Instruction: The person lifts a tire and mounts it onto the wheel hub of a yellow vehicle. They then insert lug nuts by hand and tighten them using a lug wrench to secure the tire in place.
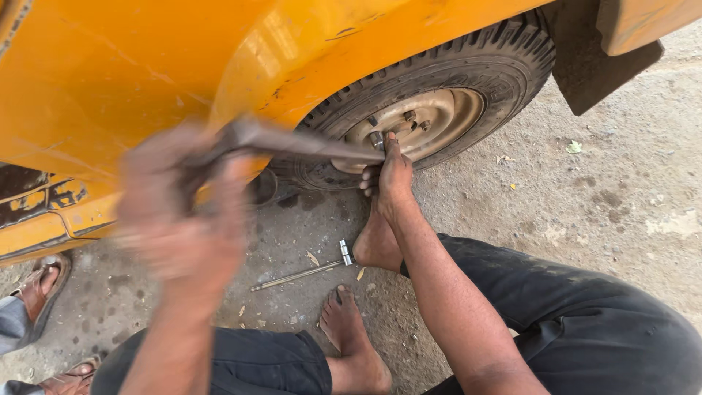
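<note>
Head view: the person squats on the ground beside the rear wheel of a yellow vehicle; both bare feet rest on the concrete, and dark trousers cover the knees. The left hand is blurred; its grip is closed around the handle end of a long metal wrench. The wrench runs nearly level from that hand to the wheel hub; its socket end sits on one of the nuts at the centre of the rim. The right hand is at the socket end; its fingers touch the wrench head and the rim, steadying the tool, but whether the grip is closed around it cannot be told. A second tool, a slim bar with a socket, lies on the ground between the feet and the tyre. At the lower left edge, another person's sandalled feet stand near the vehicle body.
</note>
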The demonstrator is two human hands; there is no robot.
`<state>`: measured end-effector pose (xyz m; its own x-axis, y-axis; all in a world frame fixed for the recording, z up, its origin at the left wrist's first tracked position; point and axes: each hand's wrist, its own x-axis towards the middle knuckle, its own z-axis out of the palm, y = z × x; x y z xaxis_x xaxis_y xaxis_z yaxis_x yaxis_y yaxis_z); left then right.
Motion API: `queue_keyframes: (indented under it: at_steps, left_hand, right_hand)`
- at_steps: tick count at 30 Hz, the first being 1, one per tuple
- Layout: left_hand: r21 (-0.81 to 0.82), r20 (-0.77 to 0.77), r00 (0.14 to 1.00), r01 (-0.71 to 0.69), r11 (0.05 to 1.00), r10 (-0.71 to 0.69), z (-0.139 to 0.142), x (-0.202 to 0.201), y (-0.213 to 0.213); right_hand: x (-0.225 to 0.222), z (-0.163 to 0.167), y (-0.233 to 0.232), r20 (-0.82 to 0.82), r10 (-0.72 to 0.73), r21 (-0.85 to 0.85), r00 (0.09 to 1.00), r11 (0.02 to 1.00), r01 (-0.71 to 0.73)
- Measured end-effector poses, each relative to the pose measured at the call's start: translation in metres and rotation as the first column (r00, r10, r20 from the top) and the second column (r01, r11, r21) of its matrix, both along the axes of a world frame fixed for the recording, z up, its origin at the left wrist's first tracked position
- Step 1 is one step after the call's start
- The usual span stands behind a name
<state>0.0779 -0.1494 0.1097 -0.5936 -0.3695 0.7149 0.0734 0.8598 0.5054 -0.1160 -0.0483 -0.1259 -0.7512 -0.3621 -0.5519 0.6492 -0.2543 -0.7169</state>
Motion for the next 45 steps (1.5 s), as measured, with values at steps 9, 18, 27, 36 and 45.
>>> queue_keyframes:
  at_steps: [9,18,27,36,45]
  left_hand:
    - [-0.237,0.13,0.859,0.512,0.826,-0.495,-0.086,-0.159,0.134]
    - [0.121,0.581,0.755,0.289,0.95,-0.304,-0.138,-0.034,0.043]
    - [0.14,0.608,0.754,0.207,0.968,-0.249,-0.146,0.012,0.03]
    - [0.138,0.691,0.678,0.215,0.967,-0.25,-0.145,0.02,0.028]
    - [0.185,0.718,0.639,0.205,0.961,-0.275,-0.162,0.013,0.018]
  right_hand:
    - [0.012,-0.046,0.018,-0.21,-0.146,-0.136,0.967,0.984,0.119]
    - [-0.001,-0.005,0.035,-0.174,-0.194,-0.254,0.966,0.956,0.146]
    - [-0.002,-0.021,0.058,-0.053,0.018,0.239,0.998,0.971,-0.005]
    - [-0.009,-0.012,0.059,-0.829,0.551,0.473,-0.096,0.783,0.405]
    - [-0.002,0.068,0.092,-0.9,0.039,0.17,0.434,0.948,0.269]
